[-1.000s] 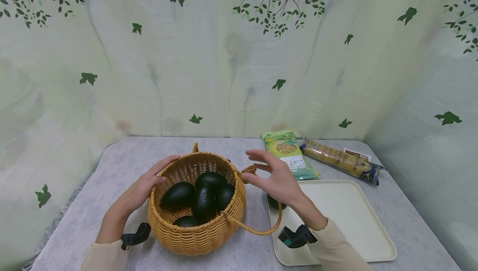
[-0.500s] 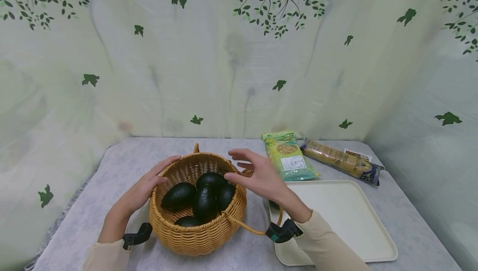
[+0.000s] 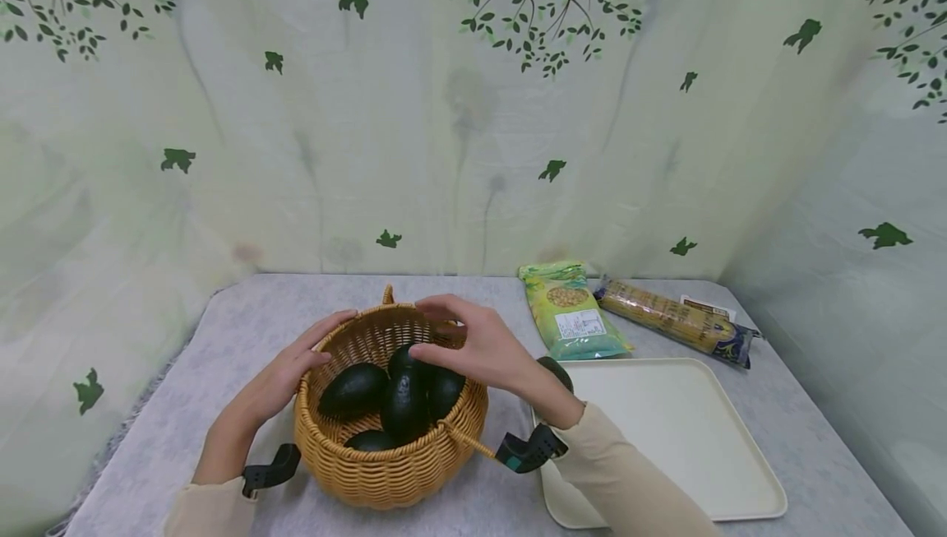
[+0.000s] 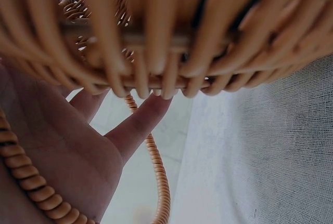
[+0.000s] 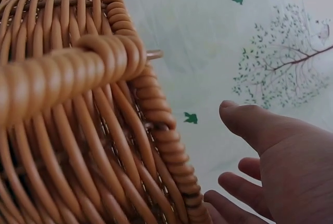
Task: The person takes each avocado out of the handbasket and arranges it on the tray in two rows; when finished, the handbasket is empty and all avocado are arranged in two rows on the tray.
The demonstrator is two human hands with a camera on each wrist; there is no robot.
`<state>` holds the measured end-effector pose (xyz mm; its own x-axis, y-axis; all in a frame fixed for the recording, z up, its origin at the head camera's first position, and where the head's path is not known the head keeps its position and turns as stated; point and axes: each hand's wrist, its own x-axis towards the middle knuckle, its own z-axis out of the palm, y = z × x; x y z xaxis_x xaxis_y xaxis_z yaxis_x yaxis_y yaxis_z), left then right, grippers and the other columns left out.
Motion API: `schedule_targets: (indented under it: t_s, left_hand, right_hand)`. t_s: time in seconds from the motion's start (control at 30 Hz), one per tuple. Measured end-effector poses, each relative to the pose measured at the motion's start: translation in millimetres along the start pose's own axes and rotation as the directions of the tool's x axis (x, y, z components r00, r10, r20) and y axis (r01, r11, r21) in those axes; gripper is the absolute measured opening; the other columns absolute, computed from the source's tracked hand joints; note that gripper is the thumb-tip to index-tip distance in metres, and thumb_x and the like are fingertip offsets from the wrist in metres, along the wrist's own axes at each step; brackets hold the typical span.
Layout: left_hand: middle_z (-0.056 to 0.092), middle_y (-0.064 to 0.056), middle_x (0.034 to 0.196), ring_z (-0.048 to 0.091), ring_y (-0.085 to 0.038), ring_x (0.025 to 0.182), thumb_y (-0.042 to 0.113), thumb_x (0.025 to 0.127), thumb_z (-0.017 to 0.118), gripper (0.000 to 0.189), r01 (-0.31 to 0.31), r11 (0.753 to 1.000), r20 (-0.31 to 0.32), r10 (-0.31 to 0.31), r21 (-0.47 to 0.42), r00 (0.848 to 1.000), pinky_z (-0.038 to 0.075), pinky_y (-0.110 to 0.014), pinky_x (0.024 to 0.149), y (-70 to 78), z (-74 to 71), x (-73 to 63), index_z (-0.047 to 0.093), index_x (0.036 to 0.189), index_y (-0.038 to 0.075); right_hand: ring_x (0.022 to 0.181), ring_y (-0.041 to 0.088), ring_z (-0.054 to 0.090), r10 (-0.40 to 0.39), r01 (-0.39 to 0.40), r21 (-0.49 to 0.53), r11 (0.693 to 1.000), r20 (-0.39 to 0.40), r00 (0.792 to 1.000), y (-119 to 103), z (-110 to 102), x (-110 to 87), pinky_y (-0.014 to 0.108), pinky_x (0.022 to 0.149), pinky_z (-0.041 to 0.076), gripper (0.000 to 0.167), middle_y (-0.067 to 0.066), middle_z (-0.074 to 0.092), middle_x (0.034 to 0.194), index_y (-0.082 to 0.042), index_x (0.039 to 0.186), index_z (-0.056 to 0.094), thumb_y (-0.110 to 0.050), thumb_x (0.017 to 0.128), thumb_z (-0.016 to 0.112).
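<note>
A round wicker basket (image 3: 385, 479) holds several dark green avocados (image 3: 353, 391). My left hand (image 3: 277, 385) grips its left rim, thumb over the edge and fingers along the outside; in the left wrist view a fingertip meets the wicker. Over the right rim reaches my right hand (image 3: 484, 346), thumb and fingers spread apart with nothing between them. Its thumb tip overlaps the rear avocado in the head view. In the right wrist view the hand hovers beside the rim. The basket's handle (image 3: 469, 441) hangs down on the right, partly hidden by the right wrist.
A cream tray (image 3: 666, 438) lies to the right under my right forearm. Another dark avocado (image 3: 556, 372) shows at its left edge, partly behind the wrist. Behind the tray lie a green and yellow food bag (image 3: 573, 315) and a long pack of noodles (image 3: 673, 319).
My right hand has moved left, from beside the basket to over its opening and the avocados. The left hand and the basket have stayed put.
</note>
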<state>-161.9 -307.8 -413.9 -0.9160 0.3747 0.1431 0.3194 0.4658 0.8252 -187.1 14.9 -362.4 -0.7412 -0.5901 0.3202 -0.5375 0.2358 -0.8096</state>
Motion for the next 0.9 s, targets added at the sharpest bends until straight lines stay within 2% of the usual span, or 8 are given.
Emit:
schedule_targets:
  t_s: [0.1, 0.3, 0.47, 0.67, 0.9]
  left_hand:
    - [0.027, -0.013, 0.168, 0.030, -0.045, 0.148, 0.019, 0.109, 0.035, 0.056, -0.004, 1.000, 0.004, 0.004, -0.003, 1.000, 0.030, -0.079, 0.106, -0.1, 0.0, 0.2, 0.030, 0.164, 0.027]
    - [0.026, -0.013, 0.168, 0.028, -0.045, 0.148, 0.020, 0.109, 0.034, 0.055, -0.004, 1.000, 0.005, 0.004, 0.006, 1.000, 0.029, -0.079, 0.106, 0.3, -0.2, -0.1, 0.029, 0.164, 0.027]
    - [0.026, -0.012, 0.168, 0.027, -0.045, 0.149, 0.021, 0.110, 0.034, 0.055, 0.002, 1.000, 0.009, -0.002, 0.004, 1.000, 0.028, -0.079, 0.107, 0.3, 0.0, -0.2, 0.029, 0.164, 0.028]
    - [0.025, -0.011, 0.169, 0.025, -0.046, 0.149, 0.022, 0.111, 0.034, 0.054, 0.009, 1.000, 0.008, -0.009, 0.007, 1.000, 0.028, -0.079, 0.107, -0.5, 0.2, -1.2, 0.028, 0.164, 0.029]
    - [0.024, -0.011, 0.169, 0.024, -0.047, 0.149, 0.023, 0.111, 0.035, 0.054, 0.006, 1.000, 0.004, -0.006, 0.022, 1.000, 0.027, -0.079, 0.107, 0.2, -1.2, -0.3, 0.028, 0.164, 0.030]
  right_hand:
    - [0.129, 0.020, 0.062, 0.011, -0.010, -0.017, 1.000, 0.021, 1.000, -3, 4, 4.5, 0.042, 0.104, 0.052, 0.056, 0.005, 0.064, 0.140, -0.013, 0.143, 0.059, -0.029, 0.093, 0.079]
    - [0.128, 0.019, 0.062, 0.013, -0.008, -0.087, 0.996, 0.051, 0.999, -10, 9, 11.7, 0.027, 0.100, 0.052, 0.055, 0.003, 0.065, 0.139, -0.014, 0.142, 0.060, -0.033, 0.094, 0.077]
    - [0.128, 0.019, 0.062, 0.009, -0.001, -0.075, 0.997, 0.105, 0.994, -13, 16, 17.8, 0.026, 0.097, 0.054, 0.053, 0.006, 0.064, 0.141, -0.013, 0.142, 0.059, -0.031, 0.095, 0.076]
    - [0.120, 0.017, 0.065, 0.009, 0.008, -0.107, 0.994, 0.157, 0.988, -15, 23, 27.1, 0.016, 0.088, 0.054, 0.053, 0.007, 0.064, 0.139, -0.012, 0.141, 0.059, -0.033, 0.095, 0.076]
    - [0.117, 0.012, 0.066, 0.029, 0.002, -0.159, 0.987, 0.190, 0.981, -13, 27, 32.2, 0.018, 0.089, 0.055, 0.052, 0.006, 0.067, 0.135, -0.011, 0.138, 0.062, -0.036, 0.095, 0.076]
